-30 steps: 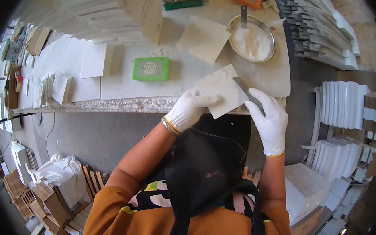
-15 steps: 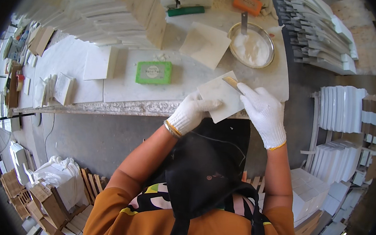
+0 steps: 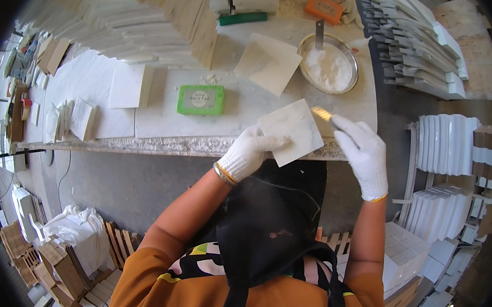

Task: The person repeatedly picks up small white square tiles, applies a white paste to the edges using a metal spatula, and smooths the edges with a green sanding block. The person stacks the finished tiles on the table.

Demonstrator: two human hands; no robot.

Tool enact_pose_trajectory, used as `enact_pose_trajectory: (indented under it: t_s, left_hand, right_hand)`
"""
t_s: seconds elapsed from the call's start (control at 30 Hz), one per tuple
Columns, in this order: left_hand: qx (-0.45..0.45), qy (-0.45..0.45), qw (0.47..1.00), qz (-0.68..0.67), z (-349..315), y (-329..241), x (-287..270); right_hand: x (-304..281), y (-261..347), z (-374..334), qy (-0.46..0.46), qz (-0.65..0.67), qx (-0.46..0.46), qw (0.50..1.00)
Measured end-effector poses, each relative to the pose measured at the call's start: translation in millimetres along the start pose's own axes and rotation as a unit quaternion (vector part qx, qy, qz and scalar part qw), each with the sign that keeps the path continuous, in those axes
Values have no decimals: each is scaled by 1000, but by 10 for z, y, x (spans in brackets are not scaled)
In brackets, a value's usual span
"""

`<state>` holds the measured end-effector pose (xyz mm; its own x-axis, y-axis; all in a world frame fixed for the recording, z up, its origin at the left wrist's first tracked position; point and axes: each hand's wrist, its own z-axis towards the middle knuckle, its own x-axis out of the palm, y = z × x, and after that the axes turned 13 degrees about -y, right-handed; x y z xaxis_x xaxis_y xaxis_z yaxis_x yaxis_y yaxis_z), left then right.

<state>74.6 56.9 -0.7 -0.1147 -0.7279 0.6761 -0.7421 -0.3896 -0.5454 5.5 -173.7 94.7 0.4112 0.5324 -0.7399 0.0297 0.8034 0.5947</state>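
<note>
Stone tabletop (image 3: 161, 122) edge: your left hand (image 3: 250, 152) grips a tile (image 3: 290, 131); your right hand (image 3: 363, 152) clasps a scraper (image 3: 323, 114) touching its corner.

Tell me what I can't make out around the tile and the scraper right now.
Head view only:
- Scraper blade: its handle is hidden inside the right hand.
- Tile: underside hidden; the left hand covers its near corner.
- Metal bowl: the white filler's depth is unclear.
- Table front: partly hidden by the person's dark head covering.
</note>
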Motion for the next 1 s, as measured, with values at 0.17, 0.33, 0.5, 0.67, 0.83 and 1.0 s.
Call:
enact_pose_trajectory:
  t_s: [0.17,0.33,0.5,0.67,0.83,1.0]
  left_hand:
    - [-10,-12,1000,-1,26,0,-5]
    - [-6,-19,1000,-1,37,42,-42]
    - [0,-31,999,-8,22,26,-18]
    - [-20,-20,1000,-1,-3,8,-37]
    - [-22,3,1000,0,59,73,-66]
    - [-23,14,1000,-8,33,35,-41]
  right_hand:
    - [-52,-147,329,-103,16,45,994]
    - [190,-511,659,-32,-105,21,994]
    - [100,-417,932,47,-130,132,982]
    - [39,-971,1250,-127,55,178,974]
    - [340,-1476,1610,-57,153,160,974]
    - [398,-1366,1722,-10,109,246,963]
